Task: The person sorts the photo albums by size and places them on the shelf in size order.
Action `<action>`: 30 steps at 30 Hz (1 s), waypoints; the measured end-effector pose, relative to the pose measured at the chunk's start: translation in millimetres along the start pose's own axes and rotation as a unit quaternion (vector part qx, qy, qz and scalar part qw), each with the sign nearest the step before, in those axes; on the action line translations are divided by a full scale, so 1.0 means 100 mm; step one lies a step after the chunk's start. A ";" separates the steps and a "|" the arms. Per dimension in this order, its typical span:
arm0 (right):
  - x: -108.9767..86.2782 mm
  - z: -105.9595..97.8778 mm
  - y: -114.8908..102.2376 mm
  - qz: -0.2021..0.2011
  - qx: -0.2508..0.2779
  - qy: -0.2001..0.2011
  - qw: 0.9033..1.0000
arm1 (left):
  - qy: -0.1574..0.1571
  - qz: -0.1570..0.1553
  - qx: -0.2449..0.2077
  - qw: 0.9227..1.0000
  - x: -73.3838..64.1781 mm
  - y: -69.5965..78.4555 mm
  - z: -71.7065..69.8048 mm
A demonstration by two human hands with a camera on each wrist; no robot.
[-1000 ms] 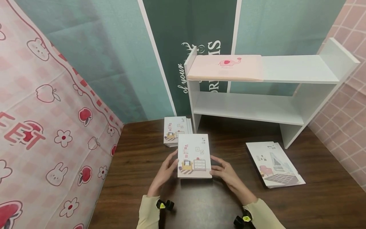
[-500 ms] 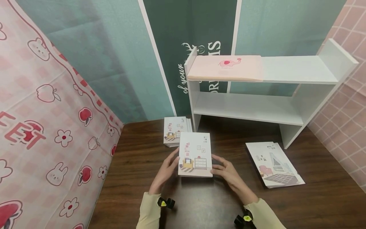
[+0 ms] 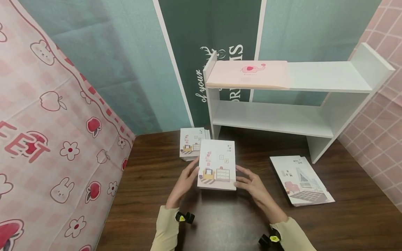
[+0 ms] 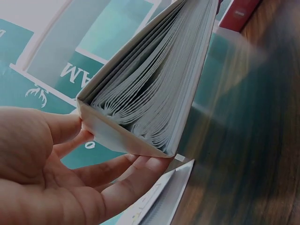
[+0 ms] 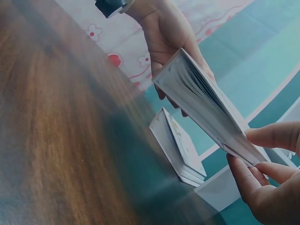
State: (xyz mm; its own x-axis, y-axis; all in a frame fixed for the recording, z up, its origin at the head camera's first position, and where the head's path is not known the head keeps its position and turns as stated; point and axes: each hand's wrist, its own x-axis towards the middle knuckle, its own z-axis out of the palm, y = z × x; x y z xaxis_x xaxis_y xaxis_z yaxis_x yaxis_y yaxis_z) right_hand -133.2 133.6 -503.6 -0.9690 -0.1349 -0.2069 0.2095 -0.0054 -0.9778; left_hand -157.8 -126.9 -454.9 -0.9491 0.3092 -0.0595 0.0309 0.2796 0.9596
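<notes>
Both hands hold a thick white photo album (image 3: 216,164) raised over the brown table, its cover printed with a yellow armchair and a chest of drawers. My left hand (image 3: 183,183) grips the spine side, thumb at the upper cover and fingers below; the left wrist view shows its fanned pages (image 4: 145,89) from the end. On the opposite edge, my right hand (image 3: 252,186) pinches the album between thumb and fingers. Behind it to the left lies a stack of similar albums (image 3: 190,141), partly hidden by the held one.
A white two-tier shelf (image 3: 273,118) stands at the back right, with a flat pink elephant-print item (image 3: 248,74) on its top board. Another white album stack (image 3: 301,181) lies on the table (image 3: 141,209) to the right. A pink patterned cloth (image 3: 62,139) hangs at left.
The held album has moved slightly away from me and to the right, with both hands following. It covers a bit less of the rear stack's front. Shelf and stacks have stayed put.
</notes>
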 end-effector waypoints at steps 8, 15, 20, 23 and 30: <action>-0.03 -0.04 -0.04 -0.010 0.009 -0.003 1.000 | -0.004 0.014 0.008 1.000 0.05 0.05 0.02; -0.05 -0.06 -0.07 -0.023 0.012 0.000 1.000 | -0.010 0.024 0.016 1.000 0.07 0.09 0.02; -0.05 -0.07 -0.09 -0.025 0.016 0.002 1.000 | -0.007 0.026 0.024 0.999 0.08 0.13 0.03; -0.06 -0.08 -0.10 -0.031 0.015 0.002 0.999 | -0.006 0.029 0.027 0.999 0.08 0.13 0.03; -0.04 -0.10 -0.11 -0.038 0.008 0.004 0.999 | -0.001 0.036 0.016 0.999 0.17 0.00 0.03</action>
State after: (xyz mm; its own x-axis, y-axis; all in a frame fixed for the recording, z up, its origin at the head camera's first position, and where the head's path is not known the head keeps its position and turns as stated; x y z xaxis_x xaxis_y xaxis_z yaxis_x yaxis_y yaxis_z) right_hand -133.1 143.8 -492.4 -0.9831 -0.1258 -0.1330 0.1379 -0.0305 -0.9900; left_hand -172.8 -118.5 -456.8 -0.9434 0.3315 0.0087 0.1089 0.2850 0.9523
